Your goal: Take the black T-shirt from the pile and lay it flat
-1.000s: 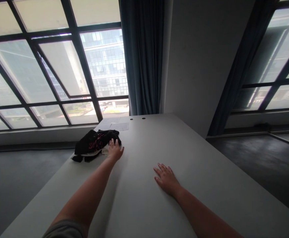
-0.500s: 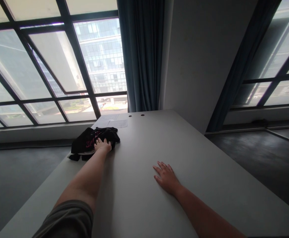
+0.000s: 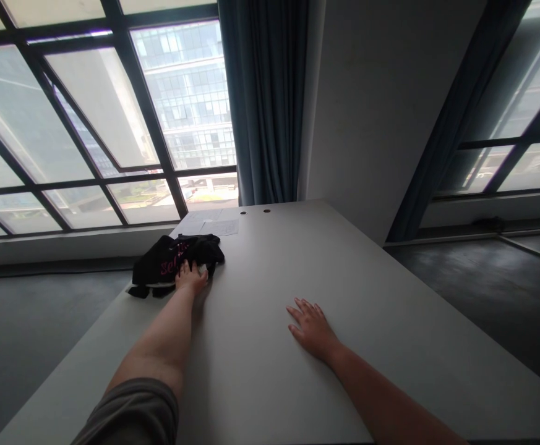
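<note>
Head view, nearest: I see a grey sleeve (image 3: 130, 411) at the bottom edge, my left arm running from it up the white table (image 3: 390, 321).
Right hand: my right hand (image 3: 313, 329) lies flat, palm down, fingers spread and open, on bare tabletop; it has hold of nothing.
Left hand: my left hand (image 3: 190, 278) is stretched far out, fingers bent down onto the near edge of the black garment (image 3: 174, 262); I cannot tell whether the fingers have pinched cloth or only press on it.
Where the garment is: crumpled in a loose heap near the table's left edge, well apart from my right hand, pink lettering showing on top, a pale lining or trim peeking out underneath.
How it should handle: I judge it light, soft and limp, with no stiffness; it will sag and trail, and may slide easily on the smooth top.
Where to take hold: a bunched fold at the near edge, under my fingertips, looks the best grip; a single layer would just unfurl.
Beyond: sheets of paper (image 3: 214, 226) lie just past the heap, then two small holes in the table's far end, a dark curtain (image 3: 263, 105) and the window (image 3: 112, 117).
</note>
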{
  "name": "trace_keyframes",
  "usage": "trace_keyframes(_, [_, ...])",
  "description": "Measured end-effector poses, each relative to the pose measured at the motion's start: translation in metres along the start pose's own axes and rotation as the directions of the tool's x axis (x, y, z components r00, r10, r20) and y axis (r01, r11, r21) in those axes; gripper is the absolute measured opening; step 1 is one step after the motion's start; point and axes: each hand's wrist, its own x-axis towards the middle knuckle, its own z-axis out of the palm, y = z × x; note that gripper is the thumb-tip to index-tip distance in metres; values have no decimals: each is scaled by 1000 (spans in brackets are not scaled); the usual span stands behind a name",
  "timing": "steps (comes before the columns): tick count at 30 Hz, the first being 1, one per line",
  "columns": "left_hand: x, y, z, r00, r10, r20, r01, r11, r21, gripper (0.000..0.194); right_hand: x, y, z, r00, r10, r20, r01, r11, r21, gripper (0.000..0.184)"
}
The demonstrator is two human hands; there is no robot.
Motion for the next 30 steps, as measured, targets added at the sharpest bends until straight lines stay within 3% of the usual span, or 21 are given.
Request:
trace_keyframes(11, [9,-20,-19,989,143,-34,-141,989,47,77,-1,-1,-3,1000,1,-1,-1,1000,-6,62])
trace_keyframes(18, [10,-20,-22,929,270,-252,-266,963,50,68,-1,-2,-3,1000,-9,-21,9,1000,16,61])
trace_keyframes(23, [10,9,-39,859,317,-401,-369,928,-56,63,0,-1,-2,999,-13,-31,13,1000,18,61])
trace_keyframes(27, [1,51,-55,810,355,-467,-461,877,-132,58,0,-1,-3,999,-12,-34,13,1000,21,60])
trace_keyframes(30, [-19,85,-52,776,378,-505,-519,837,-172,56,0,-1,-3,1000,-11,-24,12,1000,23,60])
